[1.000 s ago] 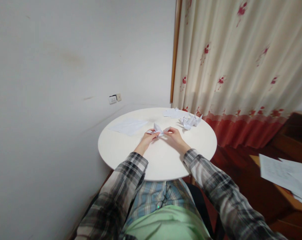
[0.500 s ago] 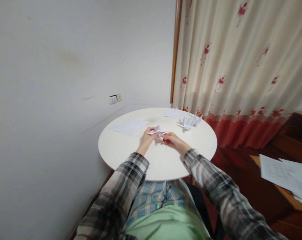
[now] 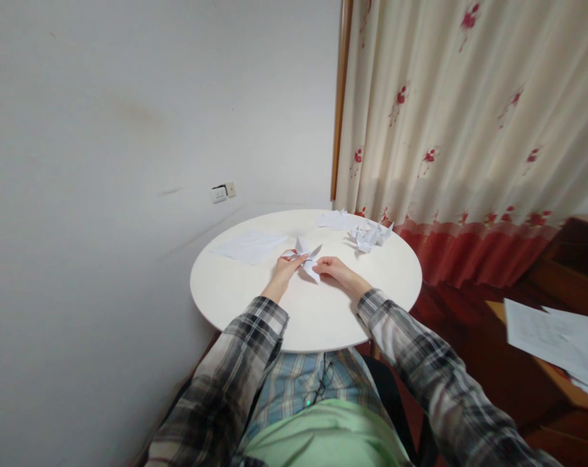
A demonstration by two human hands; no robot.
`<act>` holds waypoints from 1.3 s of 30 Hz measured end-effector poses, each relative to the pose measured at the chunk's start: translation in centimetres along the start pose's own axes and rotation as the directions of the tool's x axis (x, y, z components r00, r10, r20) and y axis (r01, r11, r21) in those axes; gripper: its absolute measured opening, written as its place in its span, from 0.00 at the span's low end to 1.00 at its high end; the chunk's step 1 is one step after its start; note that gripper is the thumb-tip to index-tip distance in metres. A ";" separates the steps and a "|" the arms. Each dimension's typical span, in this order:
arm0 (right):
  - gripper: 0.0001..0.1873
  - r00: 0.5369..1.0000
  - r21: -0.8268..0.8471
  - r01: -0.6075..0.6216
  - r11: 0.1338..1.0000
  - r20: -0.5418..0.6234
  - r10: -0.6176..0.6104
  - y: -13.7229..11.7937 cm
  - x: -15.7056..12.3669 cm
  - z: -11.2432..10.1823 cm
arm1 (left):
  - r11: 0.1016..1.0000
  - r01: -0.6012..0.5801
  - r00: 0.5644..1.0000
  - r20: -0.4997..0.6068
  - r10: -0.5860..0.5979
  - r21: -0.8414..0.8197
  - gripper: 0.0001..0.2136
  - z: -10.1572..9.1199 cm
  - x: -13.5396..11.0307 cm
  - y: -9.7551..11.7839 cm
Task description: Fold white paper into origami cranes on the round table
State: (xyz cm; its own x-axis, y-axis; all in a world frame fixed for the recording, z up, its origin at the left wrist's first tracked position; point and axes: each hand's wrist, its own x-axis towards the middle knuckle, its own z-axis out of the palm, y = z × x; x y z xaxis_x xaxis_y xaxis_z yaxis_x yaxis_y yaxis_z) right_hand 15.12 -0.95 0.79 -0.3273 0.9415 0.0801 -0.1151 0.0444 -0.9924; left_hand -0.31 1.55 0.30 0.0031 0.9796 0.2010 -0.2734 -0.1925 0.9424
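Here's the folded paper [image 3: 310,269], pointed flaps splayed, right between the two hands over the middle of the bench [image 3: 298,318]! The left hand [image 3: 284,269] has it from the left, thumb on top, pinching a flap. Over on the other side, the right hand [image 3: 337,267] curls its fingers in at the paper's right edge; whether they pinch it, I can't tell. Beyond the left hand lies a flat sheet [image 3: 249,246]; farther right, past the right hand, sits a crumpled heap [image 3: 370,237].
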 end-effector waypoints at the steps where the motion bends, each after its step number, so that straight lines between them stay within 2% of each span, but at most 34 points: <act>1: 0.14 1.000 0.019 0.020 1.000 -0.001 -0.020 0.0 0.0 0.0 | 1.000 0.002 1.000 0.007 -0.002 0.008 0.20 0.0 -0.1 0.0; 11: 0.14 0.991 0.043 0.133 0.990 -0.006 -0.133 0.2 0.2 -0.1 | 1.000 -0.014 0.997 0.073 0.012 0.018 0.17 -0.1 -0.1 -0.2; 21: 0.14 0.996 -0.089 0.091 0.992 0.000 -0.091 0.3 0.0 -0.1 | 0.999 0.004 1.000 -0.025 -0.004 -0.034 0.17 0.3 0.0 0.2; 31: 0.18 0.994 -0.127 0.113 0.985 0.020 -0.112 0.7 0.3 -0.2 | 1.000 0.022 0.998 0.054 -0.022 -0.010 0.17 0.1 -0.3 0.2; 34: 0.24 0.982 -0.155 0.159 0.975 -0.073 -0.172 0.3 0.5 -0.5 | 0.999 0.032 0.996 0.084 -0.035 0.036 0.17 0.1 -0.2 0.1; 36: 0.20 0.934 -0.199 0.235 0.951 -0.225 -0.278 -0.1 0.7 -0.6 | 0.997 0.040 0.994 0.097 -0.046 0.062 0.18 0.1 -0.1 0.0; 39: 0.16 0.893 -0.211 0.310 0.927 -0.270 -0.360 -0.3 1.0 -0.7 | 0.997 0.028 0.993 0.108 -0.036 0.078 0.20 0.1 0.1 -0.2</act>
State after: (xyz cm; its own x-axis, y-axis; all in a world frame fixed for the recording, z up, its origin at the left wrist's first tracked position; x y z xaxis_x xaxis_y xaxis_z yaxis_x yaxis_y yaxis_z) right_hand 15.49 0.27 1.07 0.0026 0.9151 0.4032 -0.0099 0.4032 -0.9151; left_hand -0.14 1.68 0.12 0.1172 0.9739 0.1945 -0.1976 -0.1691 0.9656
